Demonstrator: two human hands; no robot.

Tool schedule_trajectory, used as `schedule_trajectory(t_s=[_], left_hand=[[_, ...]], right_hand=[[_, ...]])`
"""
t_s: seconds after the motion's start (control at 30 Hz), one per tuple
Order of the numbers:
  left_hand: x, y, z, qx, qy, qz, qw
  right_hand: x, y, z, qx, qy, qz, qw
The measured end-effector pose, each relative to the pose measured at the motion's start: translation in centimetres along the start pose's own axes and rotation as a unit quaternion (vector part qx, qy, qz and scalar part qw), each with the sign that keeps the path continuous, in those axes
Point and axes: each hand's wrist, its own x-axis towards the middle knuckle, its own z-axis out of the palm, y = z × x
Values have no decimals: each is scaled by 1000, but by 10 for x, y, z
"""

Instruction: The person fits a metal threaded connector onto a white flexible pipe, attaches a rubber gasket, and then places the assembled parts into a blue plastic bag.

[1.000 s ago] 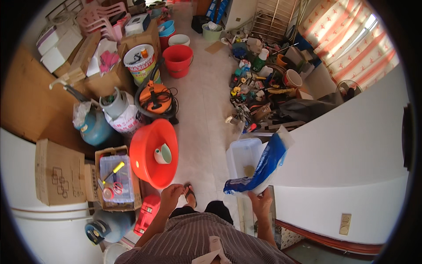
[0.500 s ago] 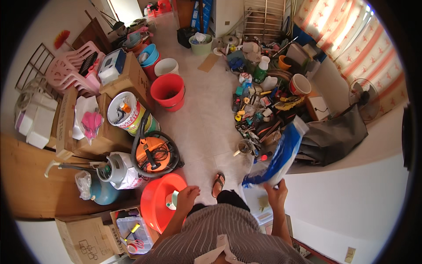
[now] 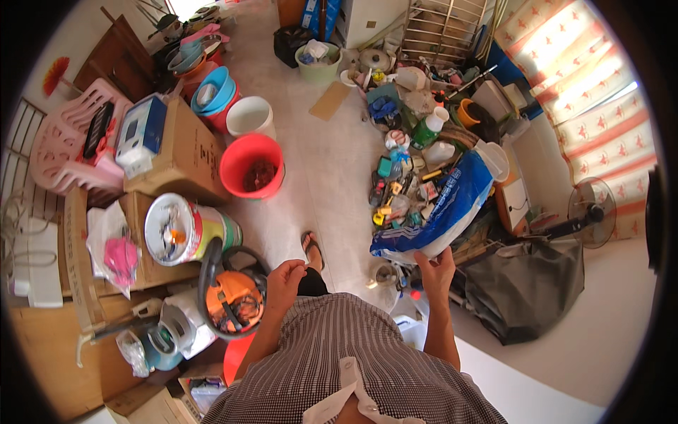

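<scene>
My right hand [image 3: 436, 272] grips the lower edge of a blue and white plastic bag [image 3: 452, 205], which stretches up and to the right over a pile of tools. My left hand [image 3: 284, 279] is in front of my left side, its fingers curled against the thumb. Whether anything small sits in that pinch cannot be made out. Nearest to it on the left is an orange and black vacuum cleaner [image 3: 236, 295] with a thick black hose. Beyond, a red bucket [image 3: 251, 166] stands on the floor with something dark red inside.
Tools and bottles, among them a green and white bottle [image 3: 429, 128], crowd the right side. A grey cover [image 3: 530, 290] and a standing fan [image 3: 593, 210] lie beyond. On the left are a paint bucket [image 3: 169, 230], cardboard boxes [image 3: 187, 159] and a pink plastic chair [image 3: 67, 145].
My view has shifted forward. The bag in my right hand has swung lower and spread wider across the tools. My left hand remains curled, and the red basin is now mostly hidden.
</scene>
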Motion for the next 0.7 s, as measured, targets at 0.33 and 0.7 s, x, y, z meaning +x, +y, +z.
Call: schedule_trajectory(t_s=[0.33,0.7], left_hand=[[306,131,-16,60,-46,29,997],[587,183,47,-5,-37,-45,998]], right_hand=[[221,-44,84,-48,103,62,992],[528,-58,185,-190,70,50,978]])
